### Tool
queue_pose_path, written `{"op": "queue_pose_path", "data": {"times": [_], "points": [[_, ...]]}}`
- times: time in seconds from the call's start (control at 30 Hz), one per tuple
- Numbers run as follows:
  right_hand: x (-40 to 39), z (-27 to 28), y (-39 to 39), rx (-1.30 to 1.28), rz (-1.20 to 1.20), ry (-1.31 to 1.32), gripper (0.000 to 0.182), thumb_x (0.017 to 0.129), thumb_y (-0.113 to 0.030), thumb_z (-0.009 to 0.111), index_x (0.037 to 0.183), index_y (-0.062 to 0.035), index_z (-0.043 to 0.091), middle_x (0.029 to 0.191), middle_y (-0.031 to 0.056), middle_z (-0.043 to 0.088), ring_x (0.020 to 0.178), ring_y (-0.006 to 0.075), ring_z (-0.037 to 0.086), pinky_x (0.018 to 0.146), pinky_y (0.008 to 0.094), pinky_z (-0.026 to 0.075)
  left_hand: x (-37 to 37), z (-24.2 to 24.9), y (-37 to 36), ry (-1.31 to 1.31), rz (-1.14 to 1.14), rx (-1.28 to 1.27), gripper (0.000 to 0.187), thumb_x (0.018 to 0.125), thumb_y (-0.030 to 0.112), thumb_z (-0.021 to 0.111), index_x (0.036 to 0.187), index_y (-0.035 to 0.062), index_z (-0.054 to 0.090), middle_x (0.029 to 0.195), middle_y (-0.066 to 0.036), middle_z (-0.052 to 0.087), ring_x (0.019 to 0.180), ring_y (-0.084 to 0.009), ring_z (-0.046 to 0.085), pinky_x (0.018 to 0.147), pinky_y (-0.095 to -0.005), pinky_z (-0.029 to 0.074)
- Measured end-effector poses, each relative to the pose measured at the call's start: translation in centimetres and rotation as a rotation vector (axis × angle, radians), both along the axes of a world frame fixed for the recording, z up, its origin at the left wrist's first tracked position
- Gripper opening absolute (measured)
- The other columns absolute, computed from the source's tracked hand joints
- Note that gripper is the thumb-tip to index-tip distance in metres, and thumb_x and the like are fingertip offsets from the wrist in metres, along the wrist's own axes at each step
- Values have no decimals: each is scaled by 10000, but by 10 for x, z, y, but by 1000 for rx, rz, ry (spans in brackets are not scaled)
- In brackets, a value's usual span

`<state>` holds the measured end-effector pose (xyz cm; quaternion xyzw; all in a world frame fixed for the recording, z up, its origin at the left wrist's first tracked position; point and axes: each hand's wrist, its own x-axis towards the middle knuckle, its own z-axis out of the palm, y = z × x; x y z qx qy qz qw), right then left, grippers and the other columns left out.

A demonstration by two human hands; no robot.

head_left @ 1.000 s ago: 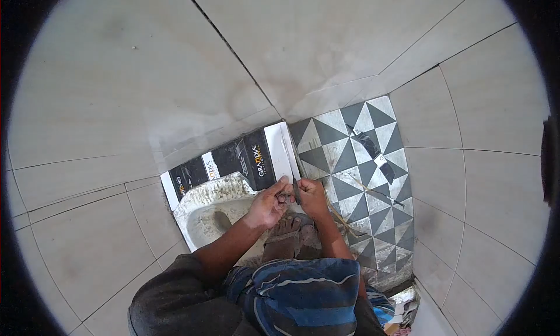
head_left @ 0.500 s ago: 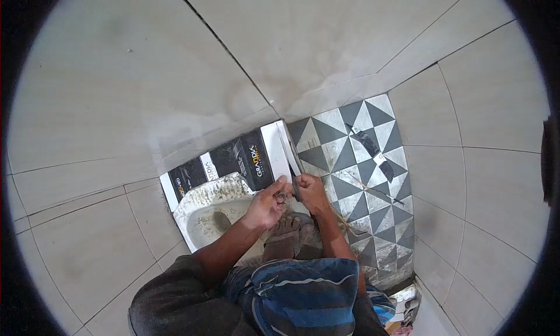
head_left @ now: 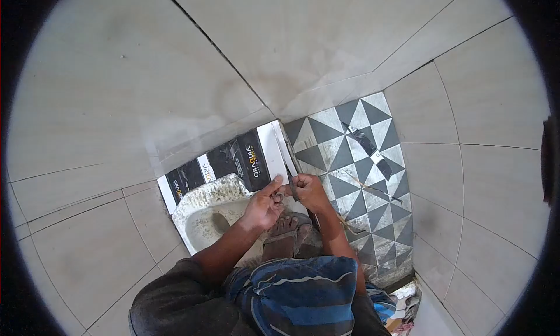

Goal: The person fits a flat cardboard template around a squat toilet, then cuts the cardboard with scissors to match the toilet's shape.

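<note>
My left hand (head_left: 265, 206) is closed on the white edge of a printed cardboard sheet (head_left: 248, 161), with the thumb on top and the fingers curled beneath. Close on its right, my right hand (head_left: 308, 191) is closed round a small dark tool (head_left: 294, 187) at the sheet's right edge. A narrow strip stands partly apart from the cardboard above the tool. The cardboard lies along the wall, behind a stained white squat toilet pan (head_left: 201, 222).
Patterned grey and white floor tiles (head_left: 332, 152) lie to the right, bearing a dark cardboard scrap (head_left: 371, 152) and a thin stick (head_left: 373, 190). Beige tiled walls (head_left: 466, 102) surround the corner. My feet (head_left: 283, 234) are beside the pan. Assorted items (head_left: 405, 307) lie at the lower right.
The view has shifted slightly. My right hand and the dark tool have moved slightly along the sheet's edge, while my left hand keeps its hold.
</note>
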<state>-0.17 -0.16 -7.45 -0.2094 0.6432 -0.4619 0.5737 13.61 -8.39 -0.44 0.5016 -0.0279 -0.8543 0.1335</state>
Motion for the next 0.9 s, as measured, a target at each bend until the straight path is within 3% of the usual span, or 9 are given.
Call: {"op": "queue_pose_path", "data": {"times": [0.23,0.57,0.63,0.7,0.77,0.8,0.83,0.87,0.9], "points": [[5,-30,9,-45,26,152,177,802,-180,809,784,-43,699,681,-5,663,592,60,557,535,231,413,6,-15,1,19,-33,-3,207,980,302,636,961,97,615,784,-33,663,586,-54,553,486,-189,413],[6,-7,1,-52,-28,75,135,816,-115,748,718,-40,693,642,-4,653,571,64,554,524,233,409,4,-10,2,7,-84,-80,232,960,323,662,982,99,609,821,-25,675,592,-78,553,500,-197,405],[7,-4,0,-12,-24,77,157,810,-139,745,719,-21,694,646,36,656,572,92,568,535,271,441,3,-5,2,63,-12,-85,224,966,342,648,977,122,610,797,7,639,594,-62,534,483,-199,395],[10,-15,2,-45,58,416,187,805,-184,749,761,-8,706,665,83,649,590,124,590,572,316,483,11,-10,6,-6,32,-50,208,978,338,631,971,132,607,761,36,591,576,-42,494,469,-192,367],[9,7,0,-59,17,222,219,805,-222,744,809,-5,711,691,123,642,608,166,614,606,350,508,18,-18,7,-71,49,-36,198,1003,338,587,951,147,594,721,70,531,542,-18,436,436,-185,328],[14,-14,2,-122,17,266,249,799,-253,754,812,-7,714,702,130,650,619,188,624,613,348,510,19,-19,3,-51,-11,-48,207,1017,342,561,936,152,584,719,77,520,526,-15,419,416,-186,317],[18,-16,1,-70,-21,145,285,770,-289,761,800,-11,703,701,141,644,621,211,607,607,373,498,12,-7,2,-43,-28,-39,217,1044,322,507,923,150,559,725,74,493,499,-22,383,389,-189,300],[35,-70,-1,-249,-85,486,324,724,-322,771,769,-14,679,701,142,638,624,221,584,608,397,479,21,-21,-4,4,-83,-61,253,1063,336,461,915,142,529,694,76,436,490,-23,356,379,-195,298],[31,-41,-4,-84,-175,266,372,658,-342,793,718,-7,641,671,144,610,619,235,569,618,419,468,30,-34,-9,169,-50,-34,263,1071,333,442,919,128,502,686,71,402,487,-28,339,379,-199,307]]}}
